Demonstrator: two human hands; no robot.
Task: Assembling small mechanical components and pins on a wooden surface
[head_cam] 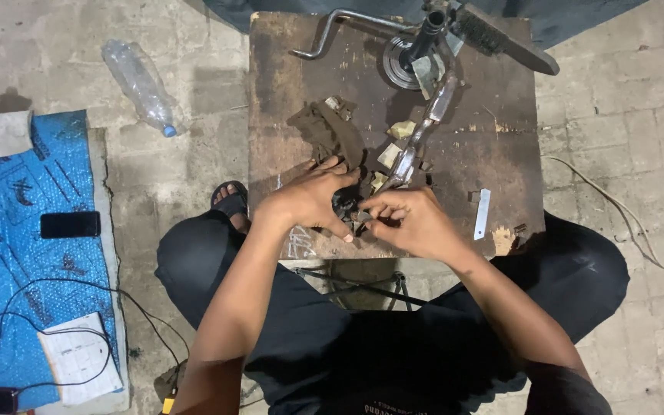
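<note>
Surface: worn wooden block (501, 138) on paved floor, scraps + metal lever (424, 131) on top.
Part: small dark part (345, 204) at near edge, betw both hands.
L hand (309, 198): fingers curled round part from left.
R hand (413, 223): fingertips pinched narrow at part's right side; lever runs away up-right.
Nearer: both touching.

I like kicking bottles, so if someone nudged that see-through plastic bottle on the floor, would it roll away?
Probably yes. The plastic bottle lies on its side on the concrete floor, and its round body would likely roll sideways. It looks empty, so it is probably very light and easy to push. Its thin clear walls seem a bit crumpled, so it would likely squash when squeezed.
</note>
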